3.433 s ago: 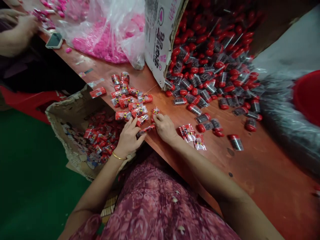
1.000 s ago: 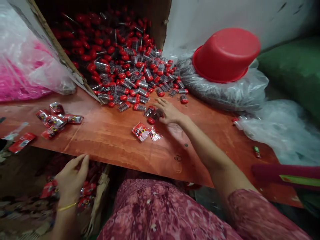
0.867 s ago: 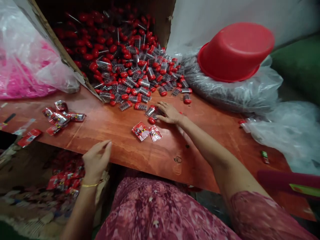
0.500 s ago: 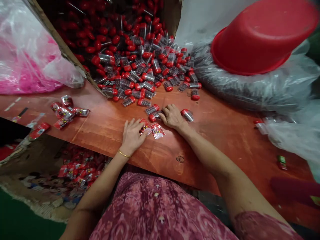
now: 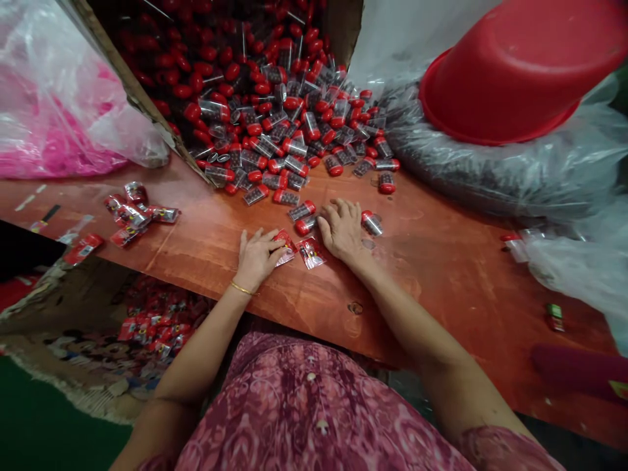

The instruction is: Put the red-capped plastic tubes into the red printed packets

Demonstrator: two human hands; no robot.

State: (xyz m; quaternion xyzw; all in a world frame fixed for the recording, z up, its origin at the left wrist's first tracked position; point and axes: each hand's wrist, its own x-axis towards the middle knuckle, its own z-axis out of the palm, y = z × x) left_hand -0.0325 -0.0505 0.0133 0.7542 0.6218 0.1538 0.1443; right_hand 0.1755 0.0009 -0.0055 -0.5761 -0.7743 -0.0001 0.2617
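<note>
My left hand (image 5: 259,259) lies on the wooden table with its fingers stretched out. Its fingertips touch a red printed plastic sleeve (image 5: 286,250). A second red printed sleeve (image 5: 311,252) lies flat just right of it, between my hands. My right hand (image 5: 342,234) rests palm down, fingers spread, beside a small clear tube with a red cap (image 5: 306,226). Another red-capped tube (image 5: 301,210) lies right behind that one. To the right of this hand is one more red-capped tube (image 5: 371,223). Dark contents show through the tubes.
A tipped cardboard box (image 5: 147,121) spills many red-capped tubes across the back. Several wrapped tubes (image 5: 131,214) lie at left, above a lower box of wrapped pieces (image 5: 152,327). A red bucket (image 5: 510,78) stands on a filled plastic bag (image 5: 471,176) at right.
My right hand has opened out, its fingers now more spread beside the tube. The two printed sleeves lie slightly farther apart. The view has shifted a little.
</note>
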